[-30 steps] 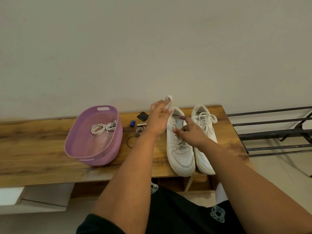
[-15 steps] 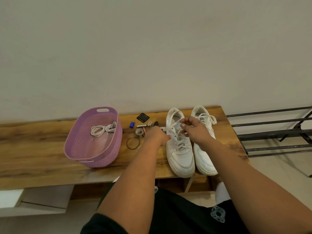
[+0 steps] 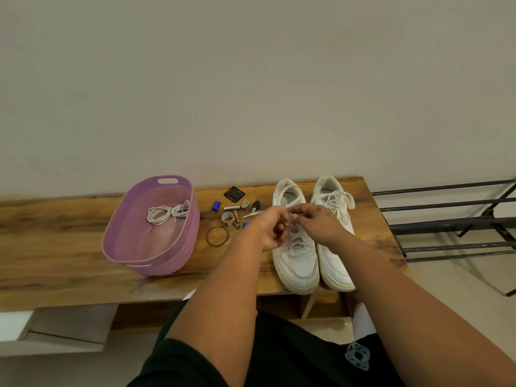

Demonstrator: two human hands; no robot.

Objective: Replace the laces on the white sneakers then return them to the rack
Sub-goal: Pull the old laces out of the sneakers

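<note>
Both hands meet above the laced front of the left sneaker [image 3: 296, 247] on a wooden bench [image 3: 55, 247]. The left hand [image 3: 269, 230] has its fingers curled and appears to pinch the old lace [image 3: 298, 244] near the upper eyelets; the right hand [image 3: 315, 223] pinches the same lace from the other side, fingertips nearly touching those of the left. The exact grip is partly hidden by the knuckles.

The right sneaker [image 3: 335, 247] stands just beside its mate, touching it along the side, its lace [image 3: 339, 201] loose across the tongue. Both toes reach the bench's near edge, and the right sneaker sits near the bench's right end. Past that end stands a black metal rack [image 3: 452, 219] of horizontal bars, apart from the bench, on a pale floor [image 3: 460, 289].

Between the left sneaker and a purple basket [image 3: 134, 250] lies a scatter of small objects: a black square piece [image 3: 234, 193], a blue cap [image 3: 215, 205], a metal cylinder [image 3: 231, 208], a black key fob [image 3: 255, 204] and a twisted bangle [image 3: 217, 235]. Open wood runs left of the basket.

The perforated basket holds a coil of white laces [image 3: 166, 213] against its far wall; its near floor is bare.

A plain off-white wall [image 3: 251, 79] rises behind the bench. The person's dark shorts [image 3: 293, 353] show below.
</note>
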